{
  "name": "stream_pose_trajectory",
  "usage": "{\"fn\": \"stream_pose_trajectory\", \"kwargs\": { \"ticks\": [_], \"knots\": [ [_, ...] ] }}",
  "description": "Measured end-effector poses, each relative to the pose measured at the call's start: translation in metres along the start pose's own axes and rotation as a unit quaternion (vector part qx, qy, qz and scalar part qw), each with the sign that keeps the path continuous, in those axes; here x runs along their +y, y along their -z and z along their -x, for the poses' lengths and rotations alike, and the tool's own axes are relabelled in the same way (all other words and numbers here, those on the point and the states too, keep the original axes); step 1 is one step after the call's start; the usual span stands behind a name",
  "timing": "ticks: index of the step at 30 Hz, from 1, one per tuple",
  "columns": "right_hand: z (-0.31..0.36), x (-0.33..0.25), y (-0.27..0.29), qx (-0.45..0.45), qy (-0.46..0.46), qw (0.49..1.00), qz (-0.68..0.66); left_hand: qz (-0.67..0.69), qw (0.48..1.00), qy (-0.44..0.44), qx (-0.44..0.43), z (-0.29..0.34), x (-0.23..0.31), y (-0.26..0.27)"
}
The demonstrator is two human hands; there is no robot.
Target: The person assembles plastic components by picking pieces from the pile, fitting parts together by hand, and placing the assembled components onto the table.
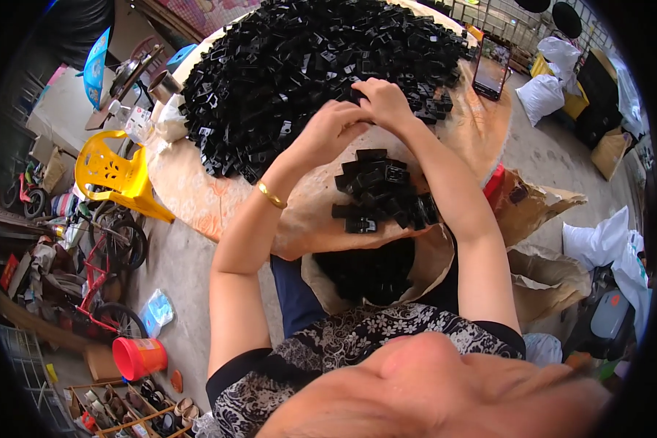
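Note:
A big heap of small black plastic pieces (292,66) covers much of the cloth-covered table (197,193). At the heap's near edge my left hand (334,130) and my right hand (387,104) meet, fingers bent and closed together. Whatever they pinch blends into the black pieces behind and cannot be made out. Between my forearms, near the table's front edge, lies a smaller group of the black pieces (379,182), loosely stacked. Below that edge, against my lap, an open brown paper sack (438,255) holds many more black pieces.
A phone (491,69) stands propped at the table's right side. Further brown paper sacks (544,274) are on the right, with white bags (540,95) beyond. To the left are a yellow plastic chair (113,171), a red bicycle (98,270) and a red bucket (139,358).

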State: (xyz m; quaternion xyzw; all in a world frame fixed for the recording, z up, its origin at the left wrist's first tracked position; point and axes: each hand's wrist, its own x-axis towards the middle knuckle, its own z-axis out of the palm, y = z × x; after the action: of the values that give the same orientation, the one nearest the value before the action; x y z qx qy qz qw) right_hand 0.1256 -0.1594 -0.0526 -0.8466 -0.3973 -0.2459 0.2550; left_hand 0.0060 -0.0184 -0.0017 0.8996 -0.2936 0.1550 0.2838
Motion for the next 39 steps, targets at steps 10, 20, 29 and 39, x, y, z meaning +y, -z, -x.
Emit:
{"fn": "stream_pose_trajectory", "kwargs": {
  "ticks": [10,20,29,39],
  "knots": [
    [0.000,-0.007,0.020,0.065,-0.121,0.942,-0.306,-0.235,0.971,-0.021,-0.028,-0.005,-0.041,-0.025],
    [0.003,-0.032,0.022,0.039,0.050,0.932,-0.356,0.054,0.969,0.208,0.121,0.007,-0.038,-0.006],
    [0.005,-0.034,0.024,-0.031,-0.062,0.918,-0.390,0.413,0.875,0.218,0.125,0.009,-0.028,0.012],
    [0.007,-0.048,0.024,0.076,0.005,0.963,-0.260,0.226,0.937,0.212,0.162,0.008,-0.020,0.010]
  ]
}}
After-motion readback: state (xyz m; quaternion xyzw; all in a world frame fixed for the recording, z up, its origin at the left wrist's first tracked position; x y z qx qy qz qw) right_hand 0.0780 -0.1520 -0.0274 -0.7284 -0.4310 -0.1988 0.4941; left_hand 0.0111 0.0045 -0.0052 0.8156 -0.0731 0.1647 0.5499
